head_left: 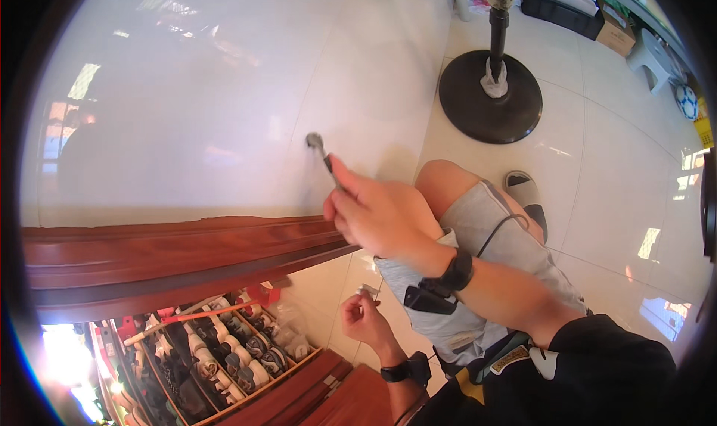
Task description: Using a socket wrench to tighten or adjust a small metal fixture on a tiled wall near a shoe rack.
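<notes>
My right hand (pixel 381 209) is closed around the handle of a small ratchet wrench (pixel 316 144). Its round metal head points away from me, close to a glossy white wall (pixel 224 127); whether they touch I cannot tell. Lower down, my left hand (pixel 364 320) pinches a small silvery metal piece (pixel 366 290) between thumb and fingertips; its exact kind is too small to make out. A reddish-brown wooden trim (pixel 187 256) runs along the wall's lower edge, just left of my right hand.
At lower left, wooden racks hold several shoes (pixel 239 359). A black round stand base (pixel 491 97) with a pole rests on the pale tiled floor (pixel 597 172). Farther right are a stool (pixel 653 58), a cardboard box (pixel 616 32) and a ball (pixel 686 102). My slippered foot (pixel 523 189) is nearby.
</notes>
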`<state>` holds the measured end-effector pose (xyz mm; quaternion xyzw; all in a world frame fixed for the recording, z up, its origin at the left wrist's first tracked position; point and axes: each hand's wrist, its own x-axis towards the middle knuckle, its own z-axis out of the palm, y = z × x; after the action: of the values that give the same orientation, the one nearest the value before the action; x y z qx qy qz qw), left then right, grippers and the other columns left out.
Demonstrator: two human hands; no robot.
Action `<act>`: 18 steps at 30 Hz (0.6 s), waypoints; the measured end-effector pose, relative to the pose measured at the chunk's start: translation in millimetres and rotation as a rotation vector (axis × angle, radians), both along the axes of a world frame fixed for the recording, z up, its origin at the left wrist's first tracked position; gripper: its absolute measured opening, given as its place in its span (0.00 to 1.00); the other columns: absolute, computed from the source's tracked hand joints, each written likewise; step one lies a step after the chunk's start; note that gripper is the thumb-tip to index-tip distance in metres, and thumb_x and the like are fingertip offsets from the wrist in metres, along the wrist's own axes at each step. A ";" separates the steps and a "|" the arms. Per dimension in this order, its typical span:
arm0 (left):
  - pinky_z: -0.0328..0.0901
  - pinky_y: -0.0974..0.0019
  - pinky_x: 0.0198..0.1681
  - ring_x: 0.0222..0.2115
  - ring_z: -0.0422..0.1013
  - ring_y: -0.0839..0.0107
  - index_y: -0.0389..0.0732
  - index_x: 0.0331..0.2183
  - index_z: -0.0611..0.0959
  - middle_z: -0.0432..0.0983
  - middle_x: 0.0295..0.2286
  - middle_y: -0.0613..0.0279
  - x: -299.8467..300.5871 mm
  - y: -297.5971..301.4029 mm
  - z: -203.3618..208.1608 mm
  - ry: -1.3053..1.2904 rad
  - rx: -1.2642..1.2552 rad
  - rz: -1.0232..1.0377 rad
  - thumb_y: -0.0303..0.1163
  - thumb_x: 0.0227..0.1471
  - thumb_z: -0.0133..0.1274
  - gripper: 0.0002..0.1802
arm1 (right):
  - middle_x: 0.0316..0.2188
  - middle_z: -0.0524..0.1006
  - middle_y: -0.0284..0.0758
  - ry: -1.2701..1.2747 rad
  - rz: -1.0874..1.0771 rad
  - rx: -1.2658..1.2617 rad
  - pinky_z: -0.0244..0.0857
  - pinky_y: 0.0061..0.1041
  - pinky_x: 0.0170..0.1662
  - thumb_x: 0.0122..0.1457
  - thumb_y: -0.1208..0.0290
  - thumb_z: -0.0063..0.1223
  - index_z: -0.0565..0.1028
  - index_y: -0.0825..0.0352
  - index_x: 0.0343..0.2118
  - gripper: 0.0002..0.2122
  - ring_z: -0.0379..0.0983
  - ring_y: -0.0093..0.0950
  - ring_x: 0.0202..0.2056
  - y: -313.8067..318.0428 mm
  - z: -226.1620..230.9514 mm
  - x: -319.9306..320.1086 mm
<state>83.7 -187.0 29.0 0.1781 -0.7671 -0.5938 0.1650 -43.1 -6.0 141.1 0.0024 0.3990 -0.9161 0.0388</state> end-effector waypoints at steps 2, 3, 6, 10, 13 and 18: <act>0.71 0.72 0.28 0.28 0.75 0.75 0.34 0.33 0.80 0.80 0.29 0.58 -12.2 8.6 13.1 0.001 0.007 0.069 0.22 0.56 0.59 0.03 | 0.28 0.70 0.29 -0.049 -0.041 0.029 0.58 0.17 0.24 0.68 0.77 0.35 0.48 0.56 0.73 0.31 0.60 0.16 0.22 -15.0 -6.0 18.5; 0.71 0.72 0.29 0.28 0.76 0.74 0.34 0.34 0.80 0.80 0.29 0.58 -16.0 10.1 15.6 0.024 0.014 0.054 0.23 0.57 0.59 0.04 | 0.28 0.71 0.29 0.026 0.032 0.173 0.59 0.16 0.23 0.69 0.76 0.35 0.48 0.56 0.73 0.30 0.61 0.16 0.22 -21.1 -10.3 30.2; 0.70 0.72 0.28 0.29 0.76 0.74 0.34 0.34 0.80 0.80 0.30 0.58 -26.3 21.2 24.8 0.033 0.044 0.046 0.23 0.57 0.59 0.04 | 0.28 0.73 0.30 0.092 0.116 0.372 0.59 0.16 0.23 0.70 0.73 0.35 0.48 0.56 0.73 0.29 0.61 0.16 0.20 -8.0 -2.9 26.6; 0.70 0.72 0.29 0.28 0.76 0.73 0.34 0.35 0.80 0.80 0.30 0.59 -22.2 29.4 28.5 0.051 0.058 0.014 0.23 0.57 0.60 0.05 | 0.25 0.74 0.30 0.074 -0.027 0.266 0.63 0.23 0.25 0.66 0.76 0.36 0.49 0.65 0.72 0.30 0.66 0.20 0.22 22.6 6.0 -14.9; 0.69 0.72 0.30 0.30 0.76 0.73 0.34 0.38 0.79 0.79 0.32 0.59 -14.6 30.0 26.5 0.023 0.084 0.029 0.24 0.57 0.59 0.07 | 0.24 0.74 0.29 0.033 -0.033 0.180 0.62 0.22 0.24 0.66 0.75 0.37 0.50 0.64 0.72 0.30 0.65 0.19 0.21 19.6 6.6 -8.1; 0.69 0.73 0.31 0.32 0.75 0.73 0.33 0.44 0.77 0.78 0.35 0.58 -6.7 21.8 18.9 -0.035 0.078 0.106 0.24 0.58 0.58 0.12 | 0.26 0.72 0.28 -0.008 0.202 0.219 0.53 0.17 0.19 0.68 0.74 0.41 0.52 0.55 0.73 0.30 0.58 0.15 0.18 -0.3 -15.4 20.3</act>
<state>77.0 -165.2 47.9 0.2350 -0.7355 -0.6107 0.1757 -22.8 -6.3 125.6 -0.0297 0.4947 -0.8585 0.1319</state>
